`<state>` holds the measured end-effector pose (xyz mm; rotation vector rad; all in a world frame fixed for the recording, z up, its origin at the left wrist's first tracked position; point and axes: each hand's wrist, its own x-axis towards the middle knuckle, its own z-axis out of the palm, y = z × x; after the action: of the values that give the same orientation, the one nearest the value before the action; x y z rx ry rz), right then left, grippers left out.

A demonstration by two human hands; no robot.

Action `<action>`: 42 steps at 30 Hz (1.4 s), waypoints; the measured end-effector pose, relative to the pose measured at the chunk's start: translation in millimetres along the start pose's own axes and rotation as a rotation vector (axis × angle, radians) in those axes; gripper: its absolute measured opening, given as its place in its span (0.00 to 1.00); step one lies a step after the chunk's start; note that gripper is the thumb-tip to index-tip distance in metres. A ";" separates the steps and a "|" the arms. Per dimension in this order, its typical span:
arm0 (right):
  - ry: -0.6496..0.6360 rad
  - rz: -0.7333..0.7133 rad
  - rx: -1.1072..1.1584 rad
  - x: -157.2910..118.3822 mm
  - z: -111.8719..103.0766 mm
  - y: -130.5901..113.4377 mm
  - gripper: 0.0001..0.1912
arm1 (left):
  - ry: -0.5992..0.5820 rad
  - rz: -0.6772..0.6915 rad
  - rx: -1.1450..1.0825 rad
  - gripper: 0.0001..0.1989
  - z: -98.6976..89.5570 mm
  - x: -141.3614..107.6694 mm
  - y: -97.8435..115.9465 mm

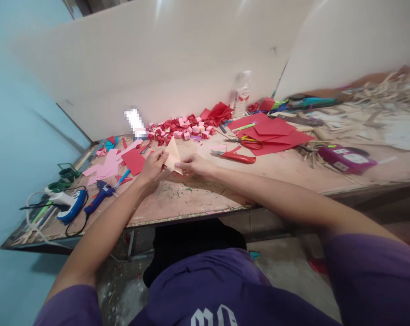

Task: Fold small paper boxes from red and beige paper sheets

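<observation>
A folded piece of cream paper (172,156) with a pointed top is held above the table, between both hands. My left hand (153,165) grips its left edge with thumb and fingers closed on it. From the right, my right hand (194,165) pinches the paper's lower right corner. Behind the paper lies a pile of small red and pink folded paper pieces (180,127). A red sheet (133,161) and pink paper strips (108,165) lie to the left of my left hand.
Right of the hands lie a red-handled cutter (238,157), scissors (252,143) and red sheets (276,133). A clear bottle (242,97) stands at the back. A blue glue gun (101,195) and power strip (72,207) are at left, a purple box (345,158) at right.
</observation>
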<state>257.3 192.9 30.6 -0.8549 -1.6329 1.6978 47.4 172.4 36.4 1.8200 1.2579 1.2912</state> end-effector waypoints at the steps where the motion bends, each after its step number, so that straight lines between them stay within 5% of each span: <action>1: -0.008 0.008 0.003 0.4 -0.1 0.8 0.12 | 0.007 -0.004 -0.006 0.20 0.0 0.4 -0.5; 15: 0.003 -0.030 -0.037 -7.2 2.5 -13.9 0.08 | 0.121 -0.024 -0.071 0.23 -5.8 6.8 0.6; 24: 0.064 -0.019 -0.033 1.1 -8.2 -9.6 0.11 | 0.472 0.095 0.016 0.19 -25.3 10.0 12.6; 29: 0.110 0.016 0.121 5.0 -12.6 -13.2 0.23 | 0.208 0.308 0.274 0.09 -17.8 5.9 10.6; 34: 0.209 -0.042 0.166 5.2 -10.6 -13.1 0.07 | 0.001 0.453 0.420 0.10 -6.4 1.7 2.9; 38: 0.281 -0.090 0.141 5.1 -10.6 -13.2 0.05 | 0.068 0.343 0.230 0.17 -3.2 2.0 8.0; 42: 0.296 -0.127 0.091 3.7 -10.0 -15.9 0.07 | 0.100 0.049 -0.114 0.17 -6.8 6.0 13.4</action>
<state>263.1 202.4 46.2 -0.8910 -1.3713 1.4689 46.5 172.2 52.6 1.7350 1.1723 1.4664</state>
